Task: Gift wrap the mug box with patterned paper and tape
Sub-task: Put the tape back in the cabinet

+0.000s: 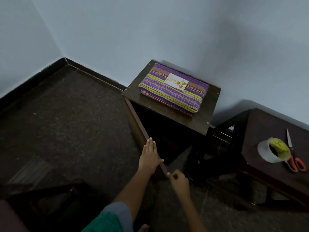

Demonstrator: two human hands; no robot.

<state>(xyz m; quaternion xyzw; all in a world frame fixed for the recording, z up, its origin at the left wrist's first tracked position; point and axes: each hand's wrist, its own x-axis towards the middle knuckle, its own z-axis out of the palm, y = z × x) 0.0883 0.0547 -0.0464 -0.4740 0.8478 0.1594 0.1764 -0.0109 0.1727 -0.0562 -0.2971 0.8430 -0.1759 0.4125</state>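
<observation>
Hands on cabinet door (145,139); mug box (173,89) fully wrapped.

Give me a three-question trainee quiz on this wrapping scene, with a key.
1. True or false: the wrapped box lies on top of the small cabinet, with a greeting card on it.
2. Which lies beside the tape roll on the side table? A) scissors B) a pen C) a ruler
3. Fill in: the left hand lies flat against the open cabinet ____, while the right hand is at its lower edge.

Key: 1 true; 2 A; 3 door
</observation>
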